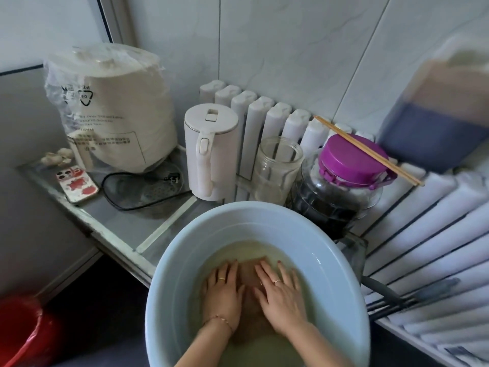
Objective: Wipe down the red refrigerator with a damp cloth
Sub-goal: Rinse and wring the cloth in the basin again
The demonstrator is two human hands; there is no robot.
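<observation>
In the head view, the only one we have, both our hands are down in a pale blue basin (169,308) at the lower centre of the frame, sunk in cloudy, yellowish water. Our left hand (223,292) and right hand (280,292) lie flat side by side, fingers straight and slightly spread, pressing on a brownish cloth (250,276) that shows between and under them beneath the surface; neither hand is curled round it. The red refrigerator is not in sight from here, so we judge this to be the wetting step, with no wiping begun. The next move, as we see it, calls for gathering the cloth, lifting it clear of the water and wringing it over the basin so it is damp and not dripping, then turning to find the refrigerator. Above the basin, at centre, stand a white kettle (211,157), an empty glass jar (276,170) and, to the right of that, a dark-filled jar with a purple lid (353,160) carrying a pair of chopsticks (370,152). At upper left a white appliance sits wrapped in a plastic bag (111,107), with a phone (76,186) just left of its base. A red bucket (21,332) shows at lower left.
</observation>
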